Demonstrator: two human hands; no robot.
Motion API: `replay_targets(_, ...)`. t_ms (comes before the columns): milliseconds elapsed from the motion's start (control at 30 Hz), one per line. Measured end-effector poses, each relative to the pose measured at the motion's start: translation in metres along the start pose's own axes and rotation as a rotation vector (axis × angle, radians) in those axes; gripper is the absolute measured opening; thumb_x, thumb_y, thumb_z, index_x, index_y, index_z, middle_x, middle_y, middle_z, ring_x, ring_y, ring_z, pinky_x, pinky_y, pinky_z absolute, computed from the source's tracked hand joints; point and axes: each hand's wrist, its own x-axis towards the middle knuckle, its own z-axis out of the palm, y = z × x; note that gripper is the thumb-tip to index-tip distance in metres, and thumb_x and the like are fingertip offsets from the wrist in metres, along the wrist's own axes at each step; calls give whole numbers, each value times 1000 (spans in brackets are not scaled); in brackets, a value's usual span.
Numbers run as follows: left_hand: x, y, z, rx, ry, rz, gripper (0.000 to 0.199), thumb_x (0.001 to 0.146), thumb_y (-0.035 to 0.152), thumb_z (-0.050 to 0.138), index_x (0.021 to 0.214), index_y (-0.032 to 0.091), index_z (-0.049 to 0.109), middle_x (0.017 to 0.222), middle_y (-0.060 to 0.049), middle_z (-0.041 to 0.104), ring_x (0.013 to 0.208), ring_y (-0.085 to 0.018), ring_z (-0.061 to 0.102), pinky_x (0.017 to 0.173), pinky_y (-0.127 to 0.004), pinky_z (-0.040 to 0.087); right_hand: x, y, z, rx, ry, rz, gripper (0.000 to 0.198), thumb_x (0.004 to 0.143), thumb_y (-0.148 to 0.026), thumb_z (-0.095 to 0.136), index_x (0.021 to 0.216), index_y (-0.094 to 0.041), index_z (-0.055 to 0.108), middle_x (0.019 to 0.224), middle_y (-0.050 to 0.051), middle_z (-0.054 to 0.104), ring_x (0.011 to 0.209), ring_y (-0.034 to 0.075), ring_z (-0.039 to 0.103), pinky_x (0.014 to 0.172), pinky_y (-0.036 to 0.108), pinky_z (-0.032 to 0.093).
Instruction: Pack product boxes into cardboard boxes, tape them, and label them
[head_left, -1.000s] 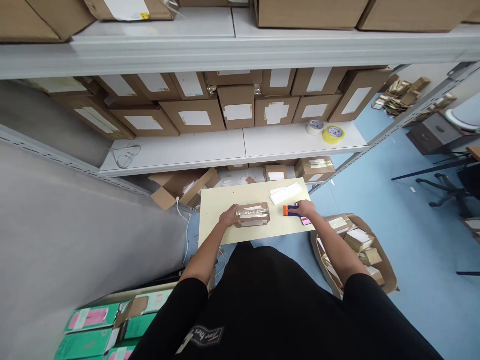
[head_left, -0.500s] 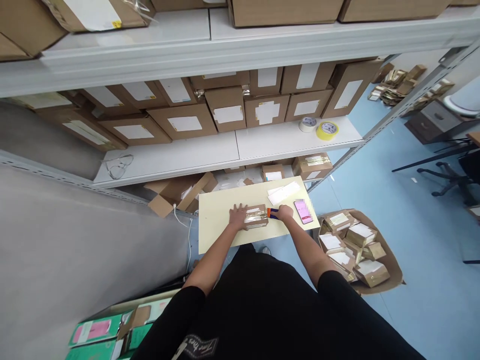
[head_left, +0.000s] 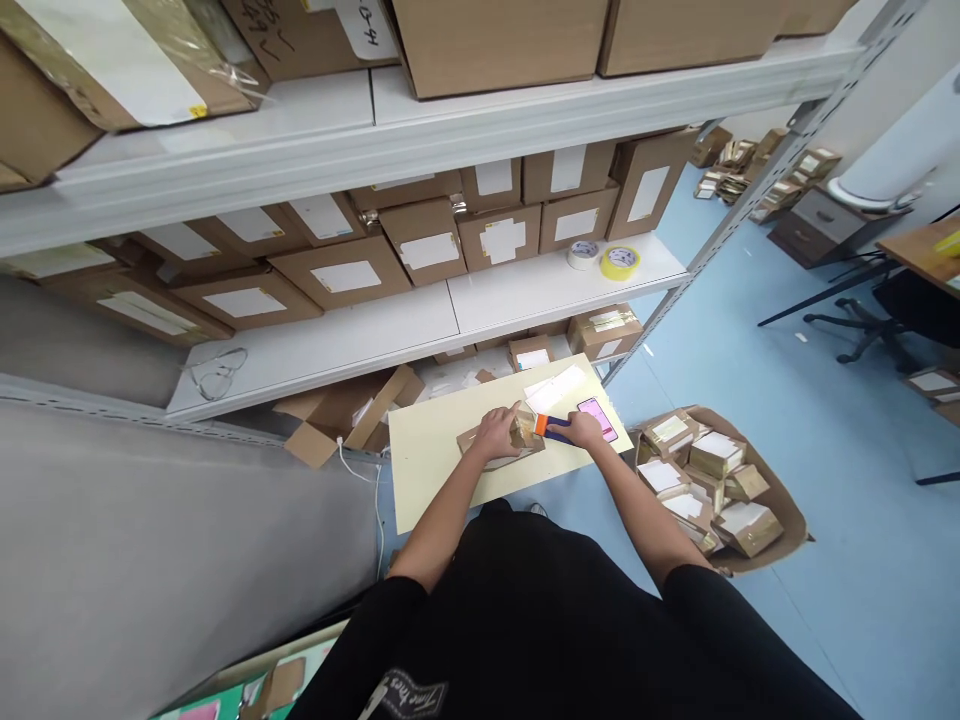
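A small taped cardboard box (head_left: pixel 531 440) lies on a pale yellow board (head_left: pixel 424 465) in front of me. My left hand (head_left: pixel 496 434) grips the box from above, thumb and fingers over its top and sides, hiding much of it. In my right hand (head_left: pixel 583 430) is an orange and dark blue box cutter (head_left: pixel 553 428), its orange end against the right end of the box. The blade is too small to make out. A phone (head_left: pixel 598 418) with a pink screen lies beside my right hand. White paper sheets (head_left: pixel 555 388) lie behind the box.
Shelves (head_left: pixel 352 350) with labelled cartons (head_left: pixel 345 275) stand ahead. Two tape rolls (head_left: pixel 619 262) sit at the shelf's right end. On the floor to the right, a large carton (head_left: pixel 787 510) holds several small boxes. An opened carton (head_left: pixel 382 410) is left of the board.
My left hand has shifted right across the box and now wraps over it. The box has turned slightly. The cutter has stayed at its right end, and the whole view has swung right.
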Motion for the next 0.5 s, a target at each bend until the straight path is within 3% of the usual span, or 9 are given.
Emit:
replay_targets(100,-19,-6,-16,-153,65,17,127,64,42,85,168,27,13,155,-14,43,144,-38,39,118,-47,37,-18,-1,-34,-35,81,-61,73,83,-86,55,93,-18,77,96,16,78,94,28,73,71,29,46)
replay_targets(200,-41,-23,-16,-249,58,-36,128,62,32,85,168,26,12,164,-12,35,150,-37,33,123,-46,33,-31,-24,-50,-90,96,-116,71,82,-85,58,94,-18,78,98,16,78,96,29,73,73,29,47)
replay_targets(367,-85,-55,-8,-246,15,-206,132,57,25,85,167,24,12,167,-15,32,151,-37,36,122,-46,36,-37,-85,-29,-134,9,-152,73,79,-81,65,106,-14,76,107,19,77,100,30,73,75,30,51)
replay_targets(500,-106,-59,-15,-114,-108,-420,146,49,37,93,167,27,7,175,-15,3,158,-46,15,122,-54,32,-40,-122,-6,-125,-53,-196,75,78,-82,65,109,-14,76,110,18,76,104,31,73,78,32,53)
